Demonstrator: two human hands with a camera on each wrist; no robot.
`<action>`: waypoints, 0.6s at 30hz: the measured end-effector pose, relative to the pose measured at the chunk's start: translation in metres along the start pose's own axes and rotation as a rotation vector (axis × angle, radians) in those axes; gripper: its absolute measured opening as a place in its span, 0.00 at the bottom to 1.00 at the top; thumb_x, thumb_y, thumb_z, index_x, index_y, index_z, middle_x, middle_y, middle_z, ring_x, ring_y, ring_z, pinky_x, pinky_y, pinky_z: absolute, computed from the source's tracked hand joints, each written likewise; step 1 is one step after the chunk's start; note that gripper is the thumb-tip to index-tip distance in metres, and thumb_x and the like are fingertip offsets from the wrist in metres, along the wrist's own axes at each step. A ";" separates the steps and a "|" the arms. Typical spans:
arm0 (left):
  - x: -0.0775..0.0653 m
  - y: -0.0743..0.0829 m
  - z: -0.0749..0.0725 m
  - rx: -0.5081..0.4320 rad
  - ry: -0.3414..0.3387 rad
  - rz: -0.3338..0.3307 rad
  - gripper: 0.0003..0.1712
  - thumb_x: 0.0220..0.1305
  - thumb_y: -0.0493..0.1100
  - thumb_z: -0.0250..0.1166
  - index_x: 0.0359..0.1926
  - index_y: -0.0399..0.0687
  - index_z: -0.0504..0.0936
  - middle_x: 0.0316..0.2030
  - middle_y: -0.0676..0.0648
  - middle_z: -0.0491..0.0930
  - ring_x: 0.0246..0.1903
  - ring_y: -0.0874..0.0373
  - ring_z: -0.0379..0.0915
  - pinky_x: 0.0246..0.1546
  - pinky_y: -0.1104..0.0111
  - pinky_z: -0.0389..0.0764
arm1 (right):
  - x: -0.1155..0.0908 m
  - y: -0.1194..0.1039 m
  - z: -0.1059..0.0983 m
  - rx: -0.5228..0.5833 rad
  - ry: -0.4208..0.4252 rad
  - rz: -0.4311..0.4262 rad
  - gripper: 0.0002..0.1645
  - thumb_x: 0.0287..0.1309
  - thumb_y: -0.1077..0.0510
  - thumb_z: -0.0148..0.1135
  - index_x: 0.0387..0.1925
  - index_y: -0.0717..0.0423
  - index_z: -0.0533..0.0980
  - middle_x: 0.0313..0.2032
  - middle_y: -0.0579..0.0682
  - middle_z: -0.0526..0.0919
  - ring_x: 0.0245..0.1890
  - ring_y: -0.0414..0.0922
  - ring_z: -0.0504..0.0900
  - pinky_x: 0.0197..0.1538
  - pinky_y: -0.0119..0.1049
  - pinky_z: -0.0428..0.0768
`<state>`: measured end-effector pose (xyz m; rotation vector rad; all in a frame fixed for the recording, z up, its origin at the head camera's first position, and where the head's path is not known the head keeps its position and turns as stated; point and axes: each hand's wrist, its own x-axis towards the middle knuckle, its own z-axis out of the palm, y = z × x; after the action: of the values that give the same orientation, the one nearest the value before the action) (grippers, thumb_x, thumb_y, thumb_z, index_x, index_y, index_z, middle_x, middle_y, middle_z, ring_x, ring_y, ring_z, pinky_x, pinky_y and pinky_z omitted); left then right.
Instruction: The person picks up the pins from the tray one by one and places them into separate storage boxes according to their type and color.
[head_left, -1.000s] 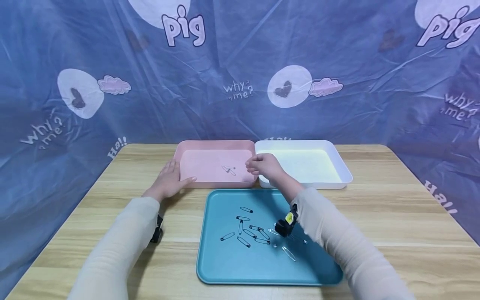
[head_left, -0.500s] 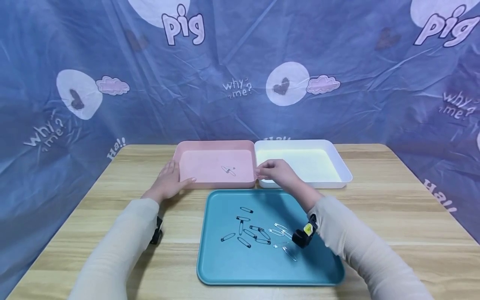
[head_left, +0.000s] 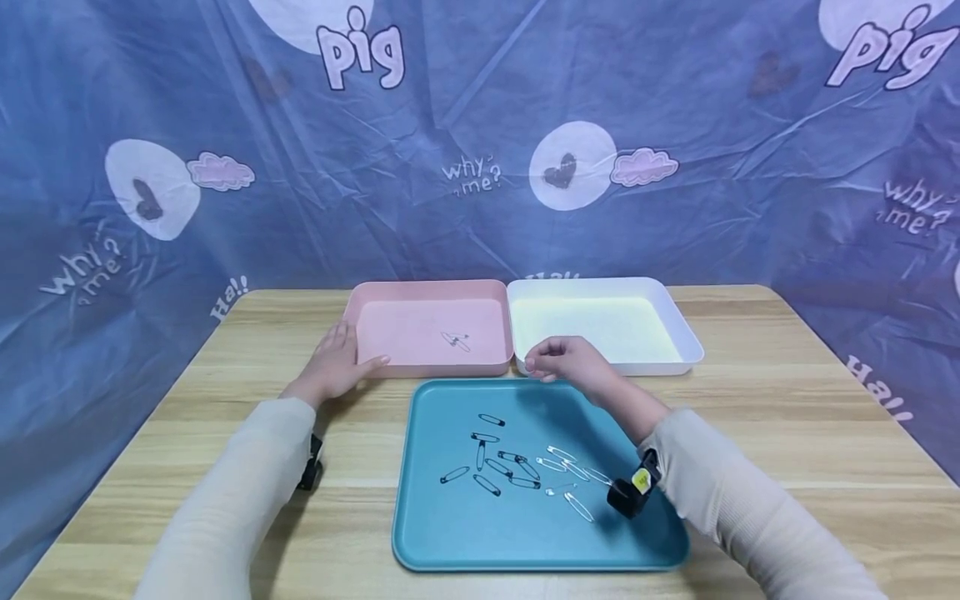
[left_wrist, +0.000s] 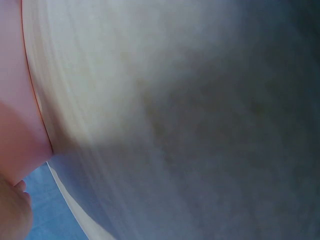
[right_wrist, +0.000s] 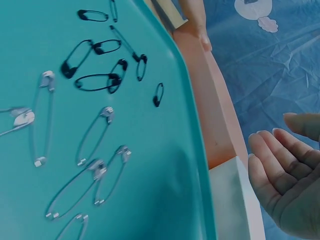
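Safety pins on a tray, black ones left, silver ones right

So the black safety pins [right_wrist: 115, 80] are scattered on the left and middle of a blue-green tray [head_left: 450, 537], some overlapping. The silver safety pins [right_wrist: 100, 170] sit right of them, also partly crossed. A few more pins [head_left: 455, 340] lie in a little pile in the pink tray [head_left: 397, 321], too small to tell their color.

The right hand [head_left: 570, 362] is at the front left corner of the white tray [head_left: 690, 350]; can't tell if it's touching. From the right wrist you see a bare palm, fingers loosely bent, thumb apart from the fingertips.

The left hand [head_left: 333, 365] rests against the pink tray's left end, fingers extended, thumb out at the front corner. Its own wrist view is mostly blur.

Pink and white trays sit side by side, blue-green one just in front, all on a wood-grain table [head_left: 765, 400]. Blue backdrop [head_left: 420, 225] behind says "pig" and "why me?".
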<state>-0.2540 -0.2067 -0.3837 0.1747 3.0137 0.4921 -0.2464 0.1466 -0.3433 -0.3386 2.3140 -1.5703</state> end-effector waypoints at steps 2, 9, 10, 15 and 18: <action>0.000 0.000 0.000 0.004 0.001 0.002 0.58 0.53 0.72 0.39 0.61 0.24 0.33 0.62 0.30 0.30 0.61 0.39 0.25 0.59 0.53 0.32 | -0.003 0.002 -0.001 -0.002 -0.009 0.007 0.15 0.54 0.59 0.55 0.38 0.68 0.72 0.37 0.63 0.77 0.39 0.56 0.75 0.43 0.42 0.74; 0.000 -0.001 0.000 -0.021 0.019 -0.003 0.58 0.54 0.70 0.42 0.61 0.25 0.33 0.62 0.30 0.30 0.61 0.39 0.26 0.59 0.52 0.32 | -0.011 0.008 -0.004 -0.003 -0.043 0.001 0.15 0.54 0.60 0.55 0.39 0.69 0.71 0.35 0.62 0.77 0.37 0.54 0.76 0.40 0.40 0.76; 0.000 -0.001 0.000 -0.022 0.023 -0.005 0.58 0.53 0.71 0.42 0.61 0.25 0.33 0.62 0.30 0.30 0.61 0.40 0.26 0.59 0.53 0.32 | -0.012 0.008 -0.005 -0.006 -0.047 0.000 0.15 0.53 0.60 0.55 0.39 0.69 0.71 0.35 0.62 0.77 0.36 0.54 0.77 0.40 0.40 0.76; 0.000 -0.001 0.000 -0.022 0.023 -0.005 0.59 0.53 0.72 0.42 0.61 0.25 0.33 0.62 0.30 0.30 0.61 0.40 0.26 0.59 0.52 0.32 | -0.020 0.012 -0.008 -0.030 -0.079 -0.005 0.16 0.53 0.60 0.55 0.39 0.70 0.71 0.33 0.59 0.77 0.35 0.53 0.77 0.40 0.42 0.75; 0.000 -0.001 0.000 -0.008 0.012 -0.002 0.59 0.53 0.72 0.40 0.61 0.25 0.32 0.62 0.30 0.29 0.61 0.39 0.25 0.59 0.52 0.32 | -0.025 0.017 -0.009 -0.040 -0.098 -0.014 0.16 0.53 0.61 0.54 0.40 0.71 0.70 0.33 0.59 0.77 0.34 0.52 0.77 0.39 0.42 0.75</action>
<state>-0.2542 -0.2075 -0.3844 0.1686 3.0232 0.5061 -0.2272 0.1697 -0.3525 -0.4328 2.2753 -1.4820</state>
